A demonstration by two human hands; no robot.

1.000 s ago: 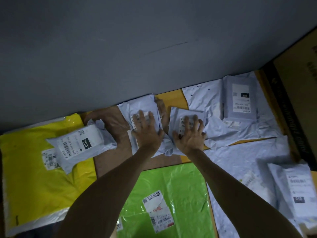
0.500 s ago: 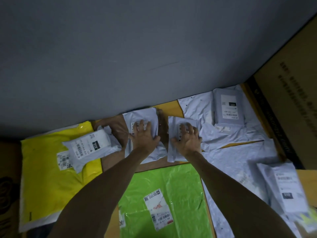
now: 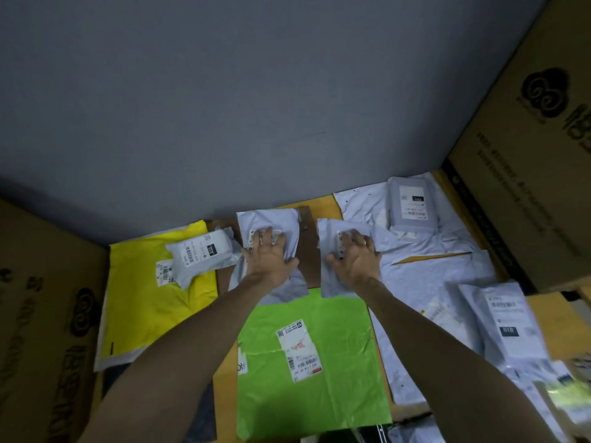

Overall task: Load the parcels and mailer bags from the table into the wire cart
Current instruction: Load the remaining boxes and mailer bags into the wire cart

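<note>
Fingers of the left hand are spread and bent over the labelled bulge of one white mailer bag, thumb hooked at its right edge, so the hand grasps it; the right hand does the same on the second white mailer bag, fingertips over the label, thumb at the left edge. Both bags lie flat on the table, near each other but apart, above the green mailer and right of the yellow mailer. They look light, with thin, crinkled, probably slippery film hanging loose around a small lump, so the grip likely belongs on that lump rather than the floppy corners. The wire cart is not in view
</note>
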